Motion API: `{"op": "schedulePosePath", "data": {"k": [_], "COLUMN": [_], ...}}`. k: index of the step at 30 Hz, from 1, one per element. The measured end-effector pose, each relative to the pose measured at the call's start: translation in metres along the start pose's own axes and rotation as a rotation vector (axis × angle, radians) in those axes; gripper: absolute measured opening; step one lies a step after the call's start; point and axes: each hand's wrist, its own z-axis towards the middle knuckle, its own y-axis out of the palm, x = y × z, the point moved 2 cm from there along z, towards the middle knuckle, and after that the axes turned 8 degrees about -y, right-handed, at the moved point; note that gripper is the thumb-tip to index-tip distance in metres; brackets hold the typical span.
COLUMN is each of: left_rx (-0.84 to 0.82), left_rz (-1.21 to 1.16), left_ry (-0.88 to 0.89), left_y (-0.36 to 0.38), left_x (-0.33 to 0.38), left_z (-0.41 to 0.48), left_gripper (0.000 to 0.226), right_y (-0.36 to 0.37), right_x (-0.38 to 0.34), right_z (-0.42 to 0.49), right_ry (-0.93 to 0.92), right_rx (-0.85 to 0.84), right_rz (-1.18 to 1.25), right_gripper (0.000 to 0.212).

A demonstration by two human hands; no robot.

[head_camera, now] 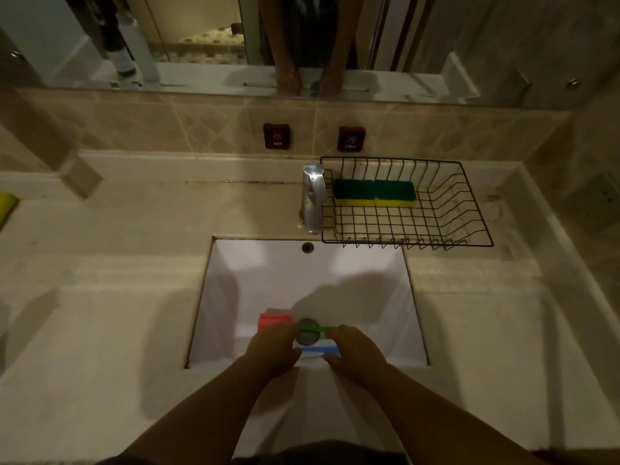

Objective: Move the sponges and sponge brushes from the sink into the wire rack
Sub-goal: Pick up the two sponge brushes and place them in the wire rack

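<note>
Both hands are down in the white sink (261,276), near its drain (307,332). My left hand (273,347) covers the near part of a red sponge brush (274,319); whether it grips it I cannot tell. My right hand (352,347) closes around a blue and white sponge brush (317,351). A green brush (315,329) lies across the drain between the hands. The black wire rack (446,209) stands on the counter at the back right and holds two green and yellow sponges (374,193) side by side.
A chrome tap (313,199) rises just left of the rack. Hot and cold labels (277,135) are on the tiled wall. A mirror (201,38) runs along the back, with bottles reflected at left. A yellow object (6,206) lies at the far left edge.
</note>
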Motion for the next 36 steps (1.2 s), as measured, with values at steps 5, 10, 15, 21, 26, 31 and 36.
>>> {"op": "schedulePosePath", "data": {"k": [5,10,15,21,26,31,36], "left_rx": [-0.073,-0.117,-0.121,-0.172,-0.227,-0.24,-0.253], "left_rz": [0.067,0.037,0.01,-0.089,-0.135,-0.026,-0.025], "left_ry": [-0.01,0.009,0.066,0.022,-0.123,-0.055,-0.099], "left_y": [0.017,0.033,0.04,0.057,0.07,0.081,0.081], "left_x": [0.003,0.007,0.012,0.011,-0.001,-0.001,-0.002], "left_z": [0.004,0.017,0.035,0.057,0.069,0.076,0.077], "left_gripper": [0.042,0.05,0.047,0.038,0.045,0.036,0.035], "right_y": [0.006,0.016,0.02,0.033,0.044,0.045,0.047], "right_x": [0.005,0.014,0.021,0.032,0.043,0.046,0.042], "right_z": [0.005,0.018,0.042,0.067,0.081,0.095,0.107], "right_ry": [0.003,0.021,-0.023,-0.035,-0.045,0.003,0.011], "right_rx": [0.025,0.04,0.081,0.078,0.033,-0.004,-0.065], "right_rz": [0.047,0.075,0.054,-0.045,-0.007,0.041,0.12], "right_gripper": [0.051,0.051,0.039,0.027,0.027,0.023,0.024]}}
